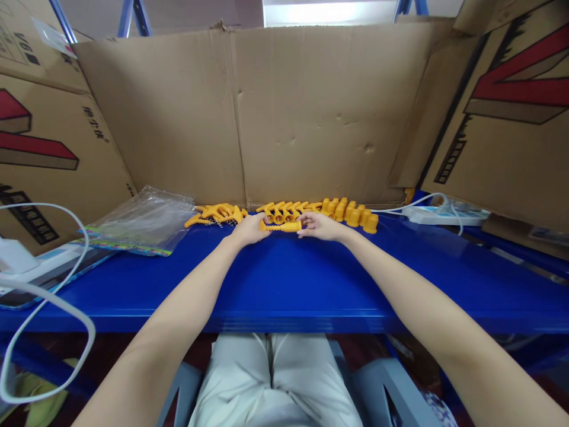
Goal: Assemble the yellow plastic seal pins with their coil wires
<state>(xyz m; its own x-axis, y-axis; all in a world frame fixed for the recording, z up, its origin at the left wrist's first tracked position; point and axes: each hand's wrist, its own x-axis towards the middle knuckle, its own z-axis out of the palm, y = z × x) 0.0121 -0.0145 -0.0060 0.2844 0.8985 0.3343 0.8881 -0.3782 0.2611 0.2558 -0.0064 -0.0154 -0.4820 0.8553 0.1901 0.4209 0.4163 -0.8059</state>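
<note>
Both my hands meet at the far middle of the blue table (284, 279). My left hand (250, 229) and my right hand (320, 226) each pinch one end of a small yellow plastic part (284, 226) held level between them. Just behind it lies a row of yellow parts with bent arms (284, 209). To the left is a loose heap of similar yellow pieces (217, 213). To the right stands a cluster of yellow caps (351, 213).
A cardboard wall (284, 112) closes the back, with printed boxes on both sides. A clear plastic bag (142, 220) lies at the left. A white power strip (444, 214) with its cable sits at the right. White cables (44, 296) loop off the left edge.
</note>
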